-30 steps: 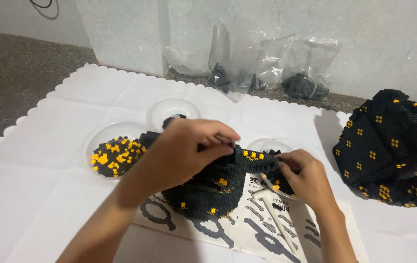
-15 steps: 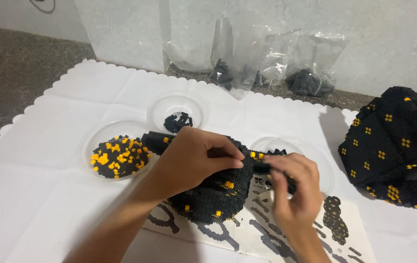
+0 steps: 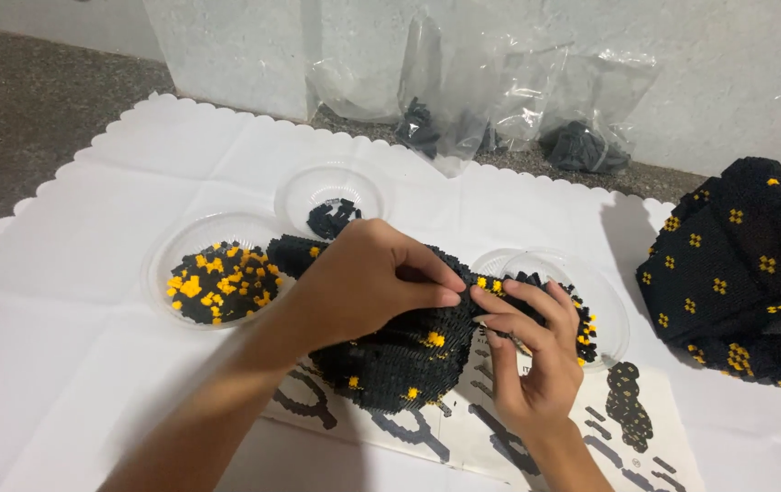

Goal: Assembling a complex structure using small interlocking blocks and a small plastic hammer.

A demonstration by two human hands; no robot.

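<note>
**Hands meeting over the black-and-yellow block piece**

Fingertips of both hands come together at one spot, on the upper right edge of the black block model [image 3: 409,360], which lies directly under the left hand [image 3: 368,282] and just left of the right hand [image 3: 527,355]. The model's long axis runs from the far left, near the dish of black and yellow bricks [image 3: 213,282], down toward the near right, ending at the printed instruction sheet [image 3: 500,428] it rests on. The left hand is the nearer one: it drapes over the model's top with thumb and forefinger pinched together at the edge. The right hand comes up from below, its fingers curled and closed against the same edge; whether a loose brick sits between them I cannot tell.

Beyond the left hand's knuckles stands a small dish of black bricks [image 3: 331,214]; behind the right hand's fingers a third clear dish [image 3: 609,310] shows. Far off to the right hand's side sits a large finished black part [image 3: 746,264] on the table [image 3: 90,210].

Compared with half a second ago, the right hand has opened slightly and turned, fingers now pointing up toward the left thumb; a second ago it lay lower and farther right.
</note>
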